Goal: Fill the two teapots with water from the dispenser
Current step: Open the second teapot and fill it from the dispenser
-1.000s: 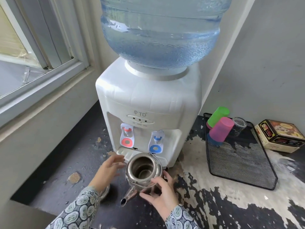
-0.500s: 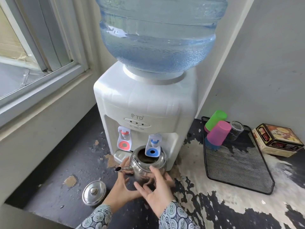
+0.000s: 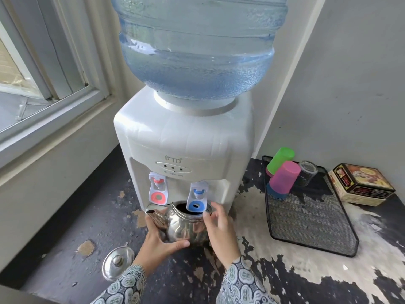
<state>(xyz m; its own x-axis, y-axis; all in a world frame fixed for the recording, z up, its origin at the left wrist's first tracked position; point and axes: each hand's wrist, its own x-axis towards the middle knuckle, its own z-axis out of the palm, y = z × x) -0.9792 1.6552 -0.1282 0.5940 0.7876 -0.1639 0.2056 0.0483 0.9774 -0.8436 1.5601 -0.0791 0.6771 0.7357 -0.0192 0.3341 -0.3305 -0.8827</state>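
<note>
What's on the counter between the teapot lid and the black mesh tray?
In the head view, the steel teapot and both hands holding it sit between the lid and the mesh tray.

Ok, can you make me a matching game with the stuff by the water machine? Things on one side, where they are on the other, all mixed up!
Things:
1. teapot
2. lid
3. pink cup
4. box

Places:
A. on the mesh tray
B. under the blue tap
C. far right, by the wall
D. on the counter, left of the hands

Pairs: 1-B, 2-D, 3-A, 4-C
</note>
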